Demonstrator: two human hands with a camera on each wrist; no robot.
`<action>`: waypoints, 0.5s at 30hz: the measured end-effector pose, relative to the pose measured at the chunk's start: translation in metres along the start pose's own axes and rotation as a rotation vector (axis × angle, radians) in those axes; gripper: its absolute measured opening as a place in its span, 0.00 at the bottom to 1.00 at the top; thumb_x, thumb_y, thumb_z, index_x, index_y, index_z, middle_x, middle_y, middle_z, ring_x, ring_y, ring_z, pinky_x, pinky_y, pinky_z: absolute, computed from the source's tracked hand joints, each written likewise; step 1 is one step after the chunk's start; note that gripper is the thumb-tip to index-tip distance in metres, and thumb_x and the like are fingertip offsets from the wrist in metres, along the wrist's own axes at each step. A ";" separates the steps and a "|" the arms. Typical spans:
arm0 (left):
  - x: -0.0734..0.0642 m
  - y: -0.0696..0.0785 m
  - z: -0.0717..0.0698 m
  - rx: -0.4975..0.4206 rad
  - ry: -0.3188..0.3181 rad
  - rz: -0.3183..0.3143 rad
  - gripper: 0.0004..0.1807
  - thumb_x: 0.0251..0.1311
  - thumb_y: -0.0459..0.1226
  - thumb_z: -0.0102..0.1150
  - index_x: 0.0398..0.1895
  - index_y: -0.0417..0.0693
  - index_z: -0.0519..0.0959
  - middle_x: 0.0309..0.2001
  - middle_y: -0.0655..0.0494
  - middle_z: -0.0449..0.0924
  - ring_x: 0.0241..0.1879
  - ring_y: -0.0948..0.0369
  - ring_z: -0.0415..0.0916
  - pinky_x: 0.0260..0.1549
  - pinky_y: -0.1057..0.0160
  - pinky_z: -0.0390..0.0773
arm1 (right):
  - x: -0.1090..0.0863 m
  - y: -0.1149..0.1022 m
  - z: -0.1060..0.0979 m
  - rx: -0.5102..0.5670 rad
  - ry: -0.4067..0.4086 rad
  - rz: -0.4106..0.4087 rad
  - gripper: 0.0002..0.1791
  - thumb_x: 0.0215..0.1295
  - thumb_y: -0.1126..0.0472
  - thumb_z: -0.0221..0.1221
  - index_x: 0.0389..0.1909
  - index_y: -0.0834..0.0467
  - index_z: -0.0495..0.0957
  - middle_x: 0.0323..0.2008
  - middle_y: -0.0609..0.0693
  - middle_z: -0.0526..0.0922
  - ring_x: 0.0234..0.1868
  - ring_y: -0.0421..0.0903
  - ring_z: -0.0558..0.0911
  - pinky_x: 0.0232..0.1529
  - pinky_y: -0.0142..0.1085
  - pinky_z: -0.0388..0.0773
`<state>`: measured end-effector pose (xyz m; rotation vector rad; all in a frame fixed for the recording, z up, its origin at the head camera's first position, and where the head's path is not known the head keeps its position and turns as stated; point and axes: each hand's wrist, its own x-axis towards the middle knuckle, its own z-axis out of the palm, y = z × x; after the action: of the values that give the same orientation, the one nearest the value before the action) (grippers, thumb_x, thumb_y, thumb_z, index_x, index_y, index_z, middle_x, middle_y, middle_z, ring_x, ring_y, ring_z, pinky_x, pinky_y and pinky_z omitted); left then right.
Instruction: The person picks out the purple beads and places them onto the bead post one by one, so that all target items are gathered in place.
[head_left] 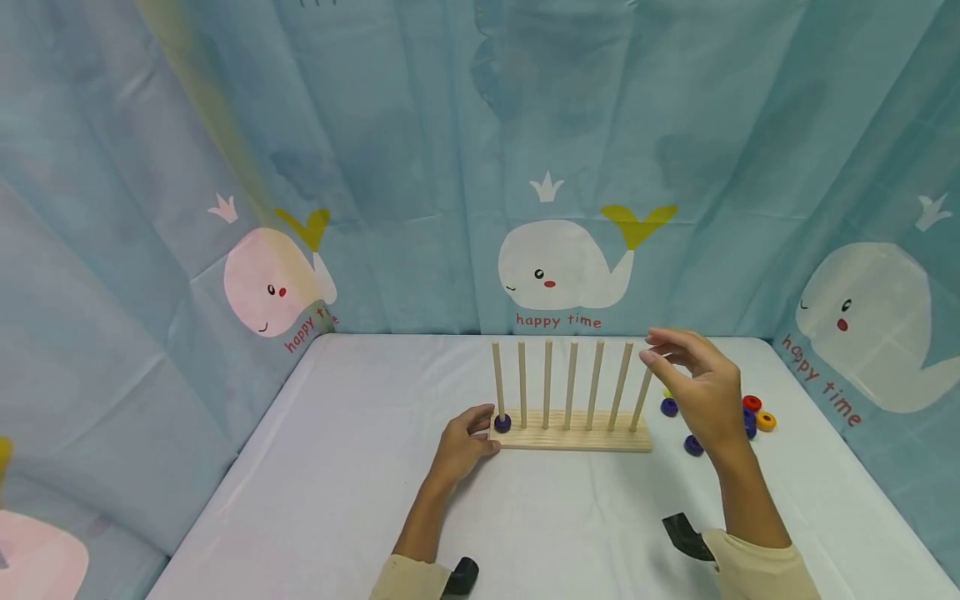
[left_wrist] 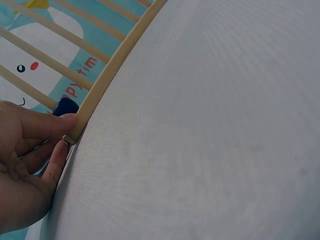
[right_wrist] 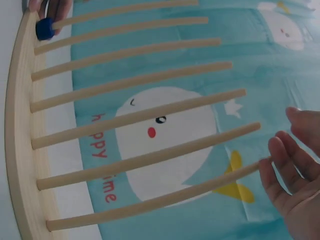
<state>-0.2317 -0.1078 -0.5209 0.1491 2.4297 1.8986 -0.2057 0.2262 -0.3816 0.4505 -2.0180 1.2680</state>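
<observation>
A light wooden peg rack (head_left: 570,442) stands on the table, with several upright pegs in a row. One dark blue ring (head_left: 502,424) sits at the foot of its leftmost peg. My left hand (head_left: 459,450) grips the rack's left end, thumb at the near corner; in the left wrist view the fingers pinch the base's end beside the ring (left_wrist: 66,106). My right hand (head_left: 705,390) is raised by the top of the rightmost peg (right_wrist: 150,205). Its fingertips come right up to the peg's tip, the thumb stands apart, and nothing shows between them.
Right of the rack lie loose rings: a red ring (head_left: 752,403), a yellow-orange ring (head_left: 766,421) and several dark blue ones, one blue ring (head_left: 693,445) nearer me. My right hand partly covers this group. Whale-print curtains (head_left: 405,275) enclose the white table (head_left: 322,467).
</observation>
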 end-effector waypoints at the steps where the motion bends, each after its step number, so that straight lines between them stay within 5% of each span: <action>1: 0.000 0.000 0.000 0.001 0.001 0.001 0.38 0.53 0.23 0.69 0.71 0.36 0.75 0.67 0.38 0.78 0.67 0.41 0.76 0.67 0.52 0.82 | 0.000 0.001 -0.001 0.004 0.002 0.008 0.18 0.65 0.76 0.68 0.56 0.66 0.85 0.48 0.61 0.87 0.48 0.32 0.84 0.58 0.18 0.80; 15: -0.002 0.001 0.000 -0.018 -0.003 0.005 0.38 0.53 0.23 0.69 0.72 0.38 0.74 0.67 0.37 0.78 0.67 0.41 0.76 0.67 0.49 0.82 | -0.002 0.014 -0.020 -0.049 0.059 0.113 0.17 0.68 0.71 0.68 0.56 0.63 0.86 0.49 0.51 0.88 0.49 0.30 0.83 0.60 0.16 0.77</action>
<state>-0.2301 -0.1081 -0.5204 0.1582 2.4117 1.9203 -0.2056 0.2505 -0.3864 0.2756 -2.0441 1.2805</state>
